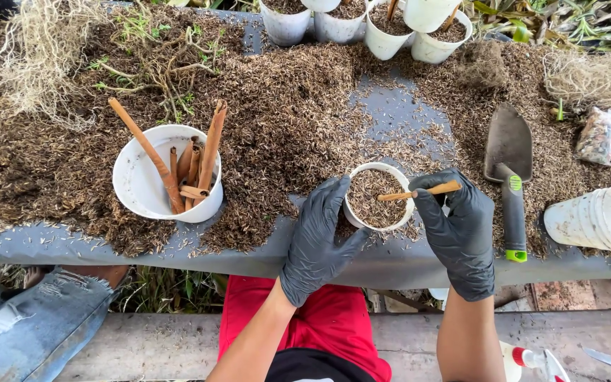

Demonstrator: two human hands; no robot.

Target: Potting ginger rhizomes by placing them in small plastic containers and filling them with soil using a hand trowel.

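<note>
While the black-gloved left hand (317,237) grips a small white pot (380,197) of brown husks on the grey surface (404,262), the right hand (457,223) pinches a wooden stick (419,192) across its rim.

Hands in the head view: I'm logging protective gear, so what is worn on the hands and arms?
Both the left hand and the right hand wear thin, slightly glossy black disposable gloves ending at the wrists. The forearms are bare, with no sleeves, watch or jewellery showing.
</note>
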